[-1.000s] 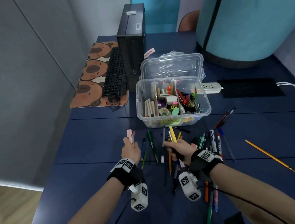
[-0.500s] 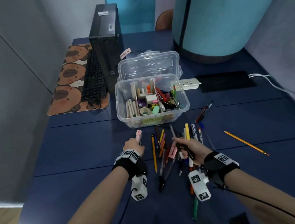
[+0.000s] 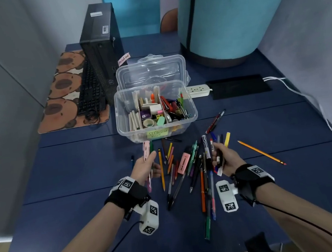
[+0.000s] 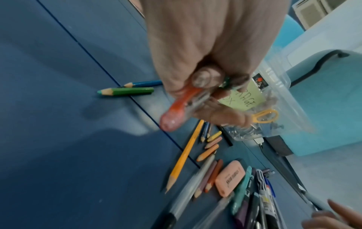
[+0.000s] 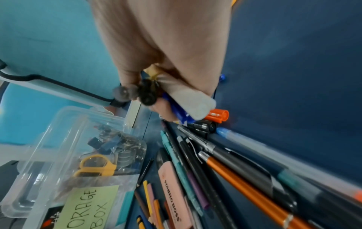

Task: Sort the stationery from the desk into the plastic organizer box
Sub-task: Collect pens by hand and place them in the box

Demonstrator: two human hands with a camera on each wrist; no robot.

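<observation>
The clear plastic organizer box (image 3: 192,110) stands open mid-desk, labelled "storage box" and partly filled; it shows also in the wrist views (image 4: 290,86) (image 5: 49,139). In front of it lies a scatter of pens and pencils (image 3: 186,169), with a pink highlighter (image 3: 182,162) among them. My left hand (image 3: 145,167) grips a pink pen and a green one (image 3: 147,154), held just short of the box front. My right hand (image 3: 224,158) grips a bundle of several pens (image 3: 215,147) above the pile's right side. Their butt ends (image 5: 188,103) show in the right wrist view.
A black computer tower (image 3: 100,50) and keyboard (image 3: 90,93) on a patterned mat (image 3: 58,96) stand at the back left. A white power strip (image 3: 198,90), a black pad (image 3: 239,86) and a large teal cylinder (image 3: 231,14) are at the back right. A yellow pencil (image 3: 261,152) lies apart, right.
Both hands have risen off the desk with their pens. The left has moved toward the box; the right has drawn away to the right of the pile.
</observation>
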